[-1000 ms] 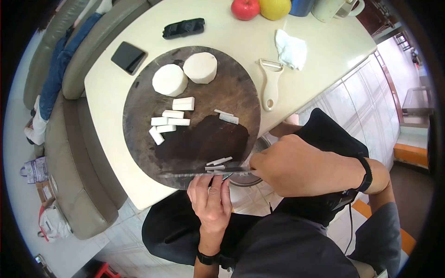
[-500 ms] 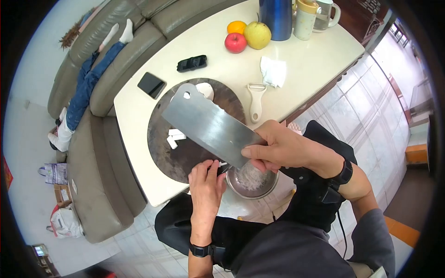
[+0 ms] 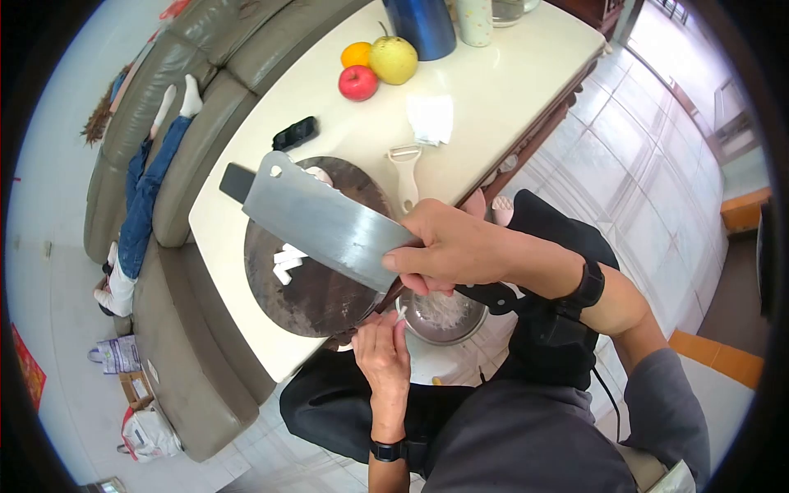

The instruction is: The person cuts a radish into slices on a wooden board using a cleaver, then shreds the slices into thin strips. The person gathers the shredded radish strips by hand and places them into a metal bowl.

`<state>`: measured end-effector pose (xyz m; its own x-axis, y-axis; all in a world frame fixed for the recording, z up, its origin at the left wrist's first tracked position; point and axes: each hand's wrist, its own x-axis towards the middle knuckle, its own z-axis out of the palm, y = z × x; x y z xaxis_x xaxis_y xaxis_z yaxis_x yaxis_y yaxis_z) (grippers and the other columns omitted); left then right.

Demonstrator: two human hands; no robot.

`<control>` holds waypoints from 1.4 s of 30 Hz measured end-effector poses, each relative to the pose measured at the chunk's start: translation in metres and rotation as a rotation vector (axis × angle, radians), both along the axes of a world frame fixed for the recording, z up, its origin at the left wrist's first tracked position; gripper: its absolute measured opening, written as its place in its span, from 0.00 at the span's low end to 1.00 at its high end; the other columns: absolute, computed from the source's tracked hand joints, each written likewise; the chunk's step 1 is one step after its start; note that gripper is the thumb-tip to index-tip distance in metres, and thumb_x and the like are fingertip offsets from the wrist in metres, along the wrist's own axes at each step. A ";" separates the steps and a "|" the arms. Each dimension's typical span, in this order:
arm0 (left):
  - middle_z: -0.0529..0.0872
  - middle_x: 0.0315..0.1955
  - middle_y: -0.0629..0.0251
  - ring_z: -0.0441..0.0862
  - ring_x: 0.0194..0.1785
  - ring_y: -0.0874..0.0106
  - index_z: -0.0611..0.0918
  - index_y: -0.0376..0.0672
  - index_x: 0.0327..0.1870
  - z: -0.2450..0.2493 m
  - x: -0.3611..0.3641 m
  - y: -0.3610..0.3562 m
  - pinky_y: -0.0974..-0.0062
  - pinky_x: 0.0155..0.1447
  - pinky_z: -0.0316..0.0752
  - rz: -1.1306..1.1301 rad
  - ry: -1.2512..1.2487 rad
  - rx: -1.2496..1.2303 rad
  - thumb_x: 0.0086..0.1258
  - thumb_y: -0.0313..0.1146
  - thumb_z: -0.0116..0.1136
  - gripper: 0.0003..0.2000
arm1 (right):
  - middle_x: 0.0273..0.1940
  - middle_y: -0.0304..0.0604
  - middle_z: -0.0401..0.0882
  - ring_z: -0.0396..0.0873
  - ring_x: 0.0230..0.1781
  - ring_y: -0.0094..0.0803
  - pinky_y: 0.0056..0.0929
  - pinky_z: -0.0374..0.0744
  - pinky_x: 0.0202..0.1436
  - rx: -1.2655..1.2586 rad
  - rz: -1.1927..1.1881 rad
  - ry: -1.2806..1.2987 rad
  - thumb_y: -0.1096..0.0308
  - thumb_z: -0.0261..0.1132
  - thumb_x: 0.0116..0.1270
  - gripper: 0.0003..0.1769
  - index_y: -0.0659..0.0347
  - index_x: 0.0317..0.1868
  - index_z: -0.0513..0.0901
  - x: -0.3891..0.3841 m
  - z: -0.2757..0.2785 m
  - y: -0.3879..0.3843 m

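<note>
My right hand (image 3: 436, 251) grips a cleaver (image 3: 320, 222), its broad blade held above a round dark cutting board (image 3: 329, 308) and slanting up to the left. Just below the blade's near end, my left hand (image 3: 381, 353) has its fingers pinched on a small white strip (image 3: 403, 314). Beside those fingers is a metal bowl (image 3: 444, 324) with fine white shreds inside. Several short white sticks (image 3: 285, 264) lie on the board. A larger white piece (image 3: 319, 174) at the board's far side is partly hidden by the blade.
A cream peeler (image 3: 407, 177), white tissue (image 3: 430, 119), black case (image 3: 296, 133) and phone (image 3: 236, 182) lie on the table (image 3: 312, 90). Farther back are an apple (image 3: 358, 83), an orange (image 3: 356, 54), a pear (image 3: 393, 60) and a blue flask (image 3: 421, 29). A person (image 3: 152, 181) lies on the sofa.
My left hand has moved from the board's edge toward the bowl with the white strip. The cleaver stays raised in my right hand. The whole view has shifted.
</note>
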<state>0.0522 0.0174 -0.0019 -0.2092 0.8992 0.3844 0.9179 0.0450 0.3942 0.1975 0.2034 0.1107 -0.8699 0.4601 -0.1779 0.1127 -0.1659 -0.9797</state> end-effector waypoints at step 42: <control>0.82 0.36 0.59 0.78 0.42 0.59 0.81 0.38 0.36 0.027 -0.061 0.030 0.65 0.47 0.72 -0.002 0.141 0.049 0.56 0.16 0.61 0.09 | 0.17 0.54 0.76 0.76 0.18 0.43 0.36 0.76 0.28 0.297 0.014 -0.107 0.68 0.58 0.61 0.16 0.70 0.19 0.77 -0.002 -0.020 -0.003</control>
